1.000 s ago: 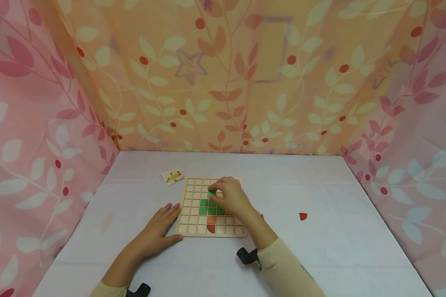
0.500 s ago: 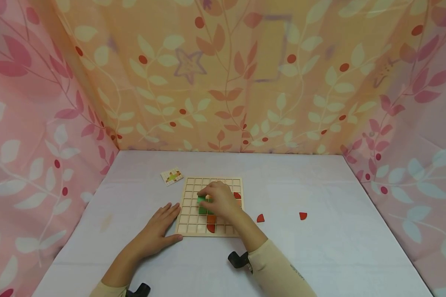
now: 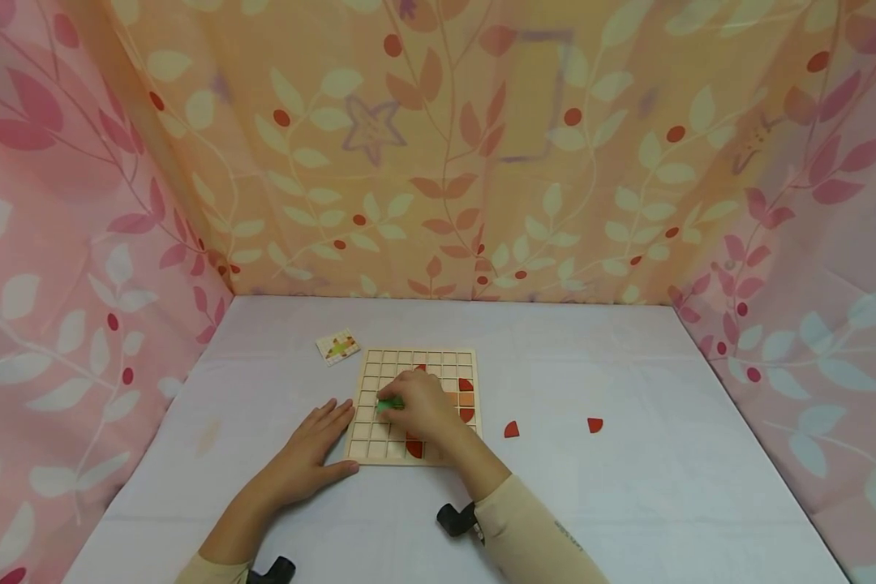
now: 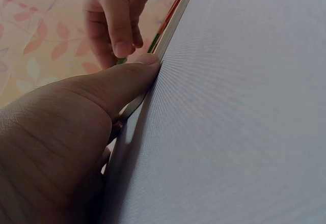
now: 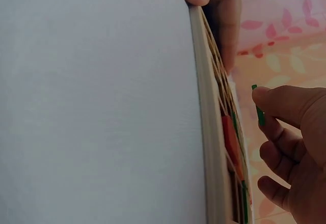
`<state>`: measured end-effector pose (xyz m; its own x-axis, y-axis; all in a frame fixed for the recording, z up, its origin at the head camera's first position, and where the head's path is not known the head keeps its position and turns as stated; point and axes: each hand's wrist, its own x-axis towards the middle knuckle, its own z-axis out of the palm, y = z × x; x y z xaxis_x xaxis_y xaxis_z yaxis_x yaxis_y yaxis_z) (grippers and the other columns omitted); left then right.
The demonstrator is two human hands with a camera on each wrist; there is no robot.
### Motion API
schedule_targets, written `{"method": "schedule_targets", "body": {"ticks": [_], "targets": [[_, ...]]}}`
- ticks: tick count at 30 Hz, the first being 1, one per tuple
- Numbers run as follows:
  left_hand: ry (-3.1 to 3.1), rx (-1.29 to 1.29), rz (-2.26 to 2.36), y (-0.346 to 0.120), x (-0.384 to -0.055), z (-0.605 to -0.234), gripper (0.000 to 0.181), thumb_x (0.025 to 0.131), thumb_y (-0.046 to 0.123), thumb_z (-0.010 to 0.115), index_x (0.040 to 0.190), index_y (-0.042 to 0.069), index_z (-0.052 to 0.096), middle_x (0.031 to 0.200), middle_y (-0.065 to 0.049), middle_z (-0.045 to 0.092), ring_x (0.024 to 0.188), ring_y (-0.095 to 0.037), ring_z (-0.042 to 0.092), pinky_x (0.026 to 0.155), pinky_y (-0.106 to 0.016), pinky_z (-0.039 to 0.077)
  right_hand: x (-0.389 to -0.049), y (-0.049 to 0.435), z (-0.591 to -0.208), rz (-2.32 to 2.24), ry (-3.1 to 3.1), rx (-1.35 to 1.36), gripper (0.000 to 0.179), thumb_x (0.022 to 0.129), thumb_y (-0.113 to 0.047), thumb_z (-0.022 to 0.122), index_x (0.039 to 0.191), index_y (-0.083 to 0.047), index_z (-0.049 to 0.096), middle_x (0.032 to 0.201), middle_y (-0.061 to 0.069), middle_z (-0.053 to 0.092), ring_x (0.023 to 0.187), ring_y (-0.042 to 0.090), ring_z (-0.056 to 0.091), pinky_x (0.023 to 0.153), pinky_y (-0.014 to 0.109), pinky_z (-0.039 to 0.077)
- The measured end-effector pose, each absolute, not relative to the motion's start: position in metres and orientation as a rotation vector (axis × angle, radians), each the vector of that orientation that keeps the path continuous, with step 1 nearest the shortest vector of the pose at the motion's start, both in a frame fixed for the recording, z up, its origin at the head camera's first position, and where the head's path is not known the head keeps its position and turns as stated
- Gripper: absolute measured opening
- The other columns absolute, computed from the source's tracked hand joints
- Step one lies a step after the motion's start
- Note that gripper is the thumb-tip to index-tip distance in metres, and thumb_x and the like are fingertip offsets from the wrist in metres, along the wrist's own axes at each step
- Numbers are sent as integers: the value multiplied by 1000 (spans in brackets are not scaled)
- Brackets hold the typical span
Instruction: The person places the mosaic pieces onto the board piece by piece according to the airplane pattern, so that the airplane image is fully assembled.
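A square wooden grid board [image 3: 372, 365] lies on the white table with green, orange and red pieces set in its cells. My right hand [image 3: 423, 407] is over the board's middle and pinches a green tile [image 5: 260, 115] between thumb and fingertips. In the right wrist view the tile is held on edge, clear of the board. My left hand [image 3: 308, 448] rests flat on the table, its extended fingers and thumb touching the board's left edge and near left corner. Much of the green area on the board is hidden beneath my right hand.
A small pattern card [image 3: 338, 347] lies behind the board's far left corner. Right of the board, a red quarter-round piece [image 3: 511, 429] lies close by, with another red piece [image 3: 594, 425] farther right. Flowered cloth [image 3: 438, 203] walls off the table's back and sides.
My right hand has moved left across the board with a green tile between its fingers, uncovering red and orange pieces at the board's right side. My left hand has stayed in place.
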<state>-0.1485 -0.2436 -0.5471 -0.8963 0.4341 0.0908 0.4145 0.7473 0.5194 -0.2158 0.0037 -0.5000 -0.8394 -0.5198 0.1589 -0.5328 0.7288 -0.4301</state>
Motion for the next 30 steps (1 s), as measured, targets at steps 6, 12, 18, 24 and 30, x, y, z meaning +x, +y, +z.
{"method": "schedule_targets", "body": {"ticks": [6, 12, 18, 24, 30], "targets": [[2894, 701, 852, -243, -148, -545, 93, 88, 54, 75, 160, 11, 35, 169, -1, 29, 158, -32, 16, 126, -58, 14, -217, 0, -509, 677, -2916, 880, 26, 90, -35, 79, 115, -27, 79, 109, -10, 71, 106, 13, 60, 100, 41, 47], [2886, 699, 843, -244, -149, -545, 94, 89, 55, 74, 161, 11, 33, 169, 0, 27, 159, -31, 14, 127, -58, 12, -217, -4, -512, 644, -2914, 880, 25, 89, -33, 78, 113, -27, 80, 111, -9, 72, 107, 14, 61, 95, 40, 44], [2888, 697, 841, -245, -150, -547, 94, 89, 56, 74, 161, 12, 33, 169, 0, 27, 159, -31, 14, 127, -58, 12, -217, -6, -513, 574, -2931, 866, 25, 88, -36, 80, 112, -30, 80, 108, -11, 71, 103, 12, 59, 90, 36, 43], [2888, 700, 836, -244, -149, -545, 94, 89, 55, 74, 161, 11, 33, 169, -1, 27, 159, -32, 14, 127, -58, 12, -216, -7, -512, 570, -2940, 872, 24, 88, -35, 80, 111, -30, 80, 106, -10, 70, 101, 13, 57, 91, 37, 42], [2883, 695, 846, -243, -148, -543, 93, 89, 52, 75, 160, 10, 34, 169, -3, 28, 158, -34, 15, 126, -59, 13, -217, -8, -514, 570, -2930, 879, 25, 87, -36, 81, 111, -31, 80, 105, -12, 68, 101, 11, 54, 95, 38, 43]]}}
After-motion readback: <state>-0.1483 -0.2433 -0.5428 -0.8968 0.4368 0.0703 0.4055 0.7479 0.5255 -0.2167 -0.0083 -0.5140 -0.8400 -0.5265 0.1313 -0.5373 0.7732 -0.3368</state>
